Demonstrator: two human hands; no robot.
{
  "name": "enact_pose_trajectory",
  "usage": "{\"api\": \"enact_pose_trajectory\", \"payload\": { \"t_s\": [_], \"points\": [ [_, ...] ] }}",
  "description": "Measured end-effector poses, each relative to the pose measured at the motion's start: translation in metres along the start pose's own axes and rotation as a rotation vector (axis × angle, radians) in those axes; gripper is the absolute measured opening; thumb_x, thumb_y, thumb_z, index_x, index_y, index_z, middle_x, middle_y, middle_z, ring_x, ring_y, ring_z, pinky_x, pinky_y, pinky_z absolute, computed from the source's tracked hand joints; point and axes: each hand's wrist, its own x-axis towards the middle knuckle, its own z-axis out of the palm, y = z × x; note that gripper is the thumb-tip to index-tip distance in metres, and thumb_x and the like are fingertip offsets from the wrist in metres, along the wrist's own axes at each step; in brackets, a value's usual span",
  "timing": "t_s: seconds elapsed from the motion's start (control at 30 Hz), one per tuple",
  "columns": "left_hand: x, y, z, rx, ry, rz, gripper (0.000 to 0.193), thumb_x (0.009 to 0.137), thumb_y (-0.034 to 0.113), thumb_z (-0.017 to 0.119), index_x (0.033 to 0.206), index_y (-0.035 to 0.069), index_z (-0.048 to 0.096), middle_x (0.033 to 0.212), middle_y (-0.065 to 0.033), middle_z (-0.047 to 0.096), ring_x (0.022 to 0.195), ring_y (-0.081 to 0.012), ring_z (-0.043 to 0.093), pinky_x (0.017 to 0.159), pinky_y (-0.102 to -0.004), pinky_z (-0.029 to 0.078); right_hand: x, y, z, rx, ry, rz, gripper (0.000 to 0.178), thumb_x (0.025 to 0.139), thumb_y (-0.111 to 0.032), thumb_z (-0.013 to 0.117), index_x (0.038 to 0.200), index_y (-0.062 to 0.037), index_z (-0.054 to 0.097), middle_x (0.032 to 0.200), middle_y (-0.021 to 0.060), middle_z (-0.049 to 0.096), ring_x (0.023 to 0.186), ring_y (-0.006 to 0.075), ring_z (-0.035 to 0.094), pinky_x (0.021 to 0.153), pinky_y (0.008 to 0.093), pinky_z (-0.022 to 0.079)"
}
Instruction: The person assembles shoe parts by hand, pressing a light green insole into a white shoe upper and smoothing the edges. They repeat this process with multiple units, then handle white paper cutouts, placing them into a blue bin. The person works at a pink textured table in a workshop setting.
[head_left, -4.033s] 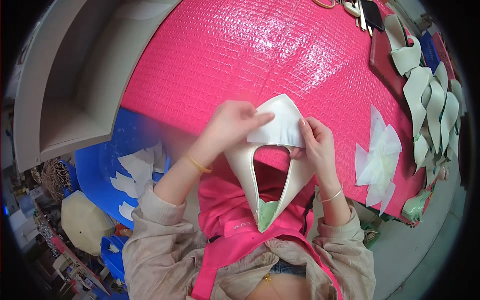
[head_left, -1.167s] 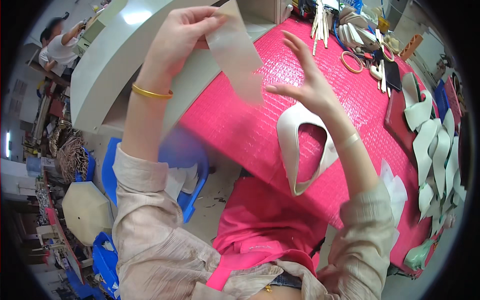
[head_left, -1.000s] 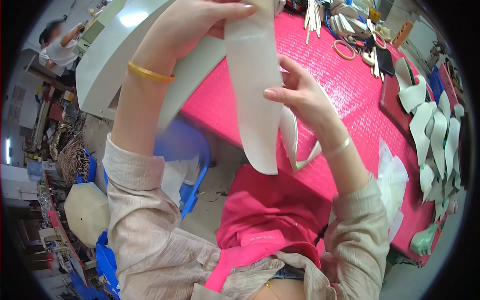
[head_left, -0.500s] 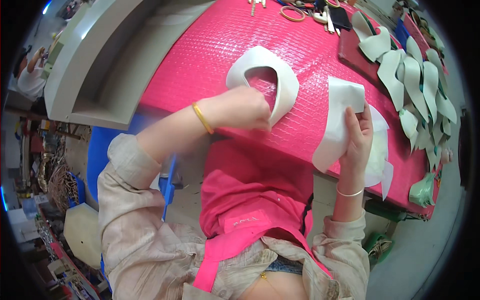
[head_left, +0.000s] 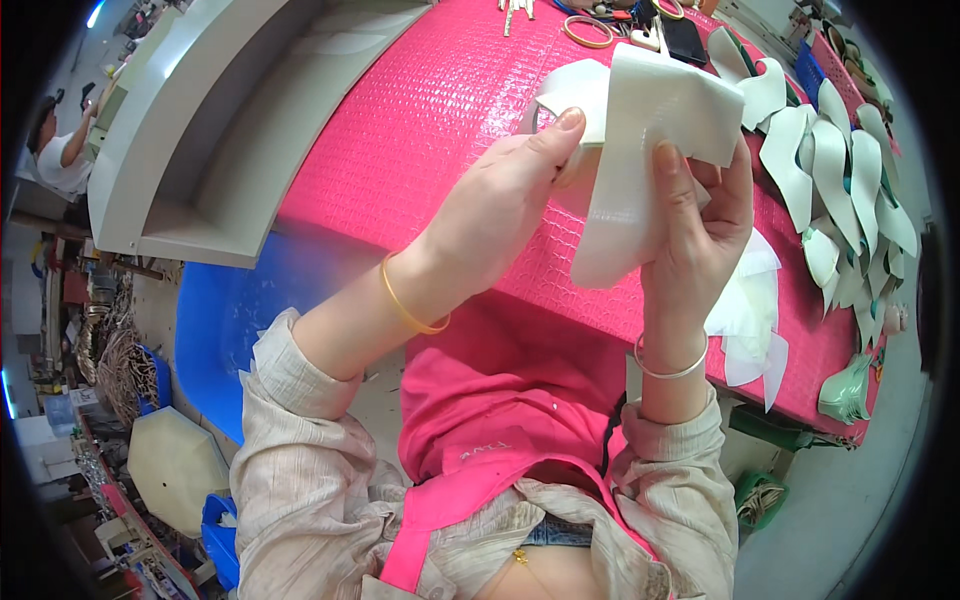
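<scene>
The white sheet [head_left: 625, 195] stands nearly upright in view, its long axis leaning from upper right to lower left; the rounded end points down toward the person, and the top folds over to the right as 1 flap. Tabletop [head_left: 400, 150] stretches left of the hands to the grey cabinet [head_left: 215, 140], while its near edge passes below them. Loose thin sheets [head_left: 750, 315] lie just right of the right wrist. The right hand [head_left: 700, 215] keeps a narrow grip on the sheet's right side, thumb in front. The left hand [head_left: 495, 205] pinches a pale cut piece [head_left: 578, 88], partly hidden behind the sheet.
</scene>
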Motion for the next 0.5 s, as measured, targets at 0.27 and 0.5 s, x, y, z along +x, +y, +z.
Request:
{"api": "enact_pose_trajectory", "payload": {
  "t_s": [0.27,0.5],
  "points": [
    [-0.0053,0.0021,-0.0029,0.029,0.001,0.011,0.043,0.096,0.032,0.027,0.114,-0.001,0.048,0.111,-0.0081,0.055,0.104,-0.0155,0.049,0.093,-0.0316,0.033,-0.0032,0.0062,0.0034,-0.022,-0.039,-0.003,0.037,0.08,-0.002,0.061,0.115,-0.0008,0.049,0.094,0.0077,0.063,0.084,0.0101,0.059,0.069,0.0211,0.048],
    [-0.0057,0.004,-0.0079,0.062,-0.033,0.018,0.044,0.095,0.035,0.031,0.109,-0.001,0.052,0.106,-0.0066,0.057,0.1,-0.0143,0.05,0.091,-0.0309,0.035,-0.0052,0.0049,0.0061,-0.009,-0.043,-0.002,0.036,0.08,-0.002,0.062,0.114,-0.0009,0.05,0.094,0.0075,0.063,0.083,0.0098,0.06,0.07,0.0214,0.048]
  ]
}}
